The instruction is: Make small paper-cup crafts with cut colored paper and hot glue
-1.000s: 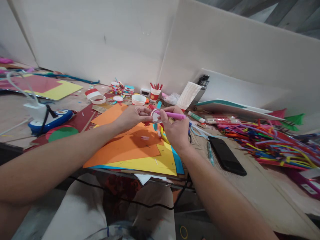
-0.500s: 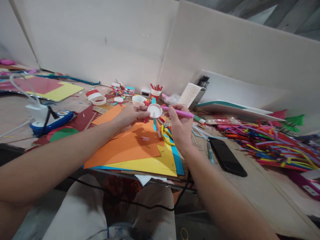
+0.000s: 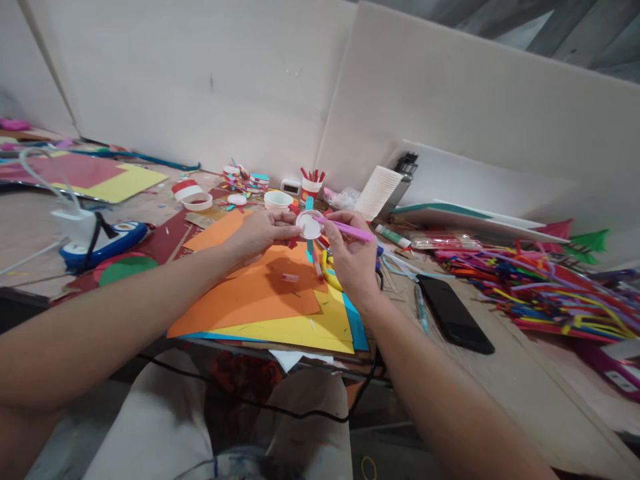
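Note:
My left hand [image 3: 263, 231] pinches a small white round cup piece [image 3: 309, 226] with red and blue paper strips sticking out around its rim. My right hand [image 3: 350, 257] is closed on a pink pen [image 3: 345, 229], its tip touching the white disc. Both hands hover just above a stack of orange paper [image 3: 250, 293], yellow paper [image 3: 310, 327] and blue paper sheets on the table. A short pink cap [image 3: 290, 277] lies on the orange sheet below the hands.
A black phone [image 3: 454, 313] lies right of my right hand, beside a heap of coloured pipe cleaners [image 3: 550, 290]. Behind the hands stand a stack of white paper cups [image 3: 379, 191], a cup of red sticks [image 3: 311, 186] and a white bowl [image 3: 277, 199]. A blue device [image 3: 103, 241] sits at left.
The white disc was lifted and turned face-on half a second ago; now both hands have dropped slightly and the pen tip has come in onto the disc.

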The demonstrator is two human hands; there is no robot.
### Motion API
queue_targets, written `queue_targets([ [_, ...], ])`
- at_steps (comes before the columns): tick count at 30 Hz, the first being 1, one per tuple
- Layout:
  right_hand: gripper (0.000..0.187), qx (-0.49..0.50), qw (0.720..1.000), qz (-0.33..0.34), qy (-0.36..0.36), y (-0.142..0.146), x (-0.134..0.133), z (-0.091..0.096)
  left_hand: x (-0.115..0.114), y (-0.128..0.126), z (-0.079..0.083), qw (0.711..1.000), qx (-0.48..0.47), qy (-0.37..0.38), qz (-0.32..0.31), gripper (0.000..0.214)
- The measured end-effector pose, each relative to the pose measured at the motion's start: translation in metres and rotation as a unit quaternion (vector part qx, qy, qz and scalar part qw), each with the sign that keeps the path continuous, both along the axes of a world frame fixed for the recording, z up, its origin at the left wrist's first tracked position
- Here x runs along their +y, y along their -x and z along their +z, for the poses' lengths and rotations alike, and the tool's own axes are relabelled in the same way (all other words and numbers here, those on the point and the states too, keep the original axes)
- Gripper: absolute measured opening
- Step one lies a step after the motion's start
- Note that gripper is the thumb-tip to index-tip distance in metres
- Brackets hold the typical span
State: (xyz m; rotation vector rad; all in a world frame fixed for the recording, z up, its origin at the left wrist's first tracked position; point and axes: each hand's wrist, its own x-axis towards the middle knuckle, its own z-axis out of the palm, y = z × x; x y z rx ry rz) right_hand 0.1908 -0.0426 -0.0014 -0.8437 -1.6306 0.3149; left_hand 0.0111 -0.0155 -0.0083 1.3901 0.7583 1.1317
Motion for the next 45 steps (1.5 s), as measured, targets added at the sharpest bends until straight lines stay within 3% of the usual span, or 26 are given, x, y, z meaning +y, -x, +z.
queue_targets([
  [21,0.017,-0.008,1.000,-0.008,-0.018,0.0004,-0.0018,0.0021,-0.0062,-0.0026,0.0031,0.999,0.034,-0.017,0.010,0.039],
  [27,0.016,-0.014,1.000,-0.008,-0.020,0.0010,-0.0030,0.0020,-0.0032,-0.0016,0.0001,1.000,0.006,-0.023,-0.013,0.029],
  [38,0.015,-0.027,1.000,-0.009,0.000,0.0003,-0.0043,0.0016,-0.0052,-0.0054,0.0009,0.996,-0.056,0.066,-0.007,0.026],
  [45,0.012,-0.058,0.998,-0.021,0.002,-0.0005,-0.0070,0.0030,-0.0029,-0.0072,-0.0036,0.996,-0.062,0.058,-0.013,0.028],
])
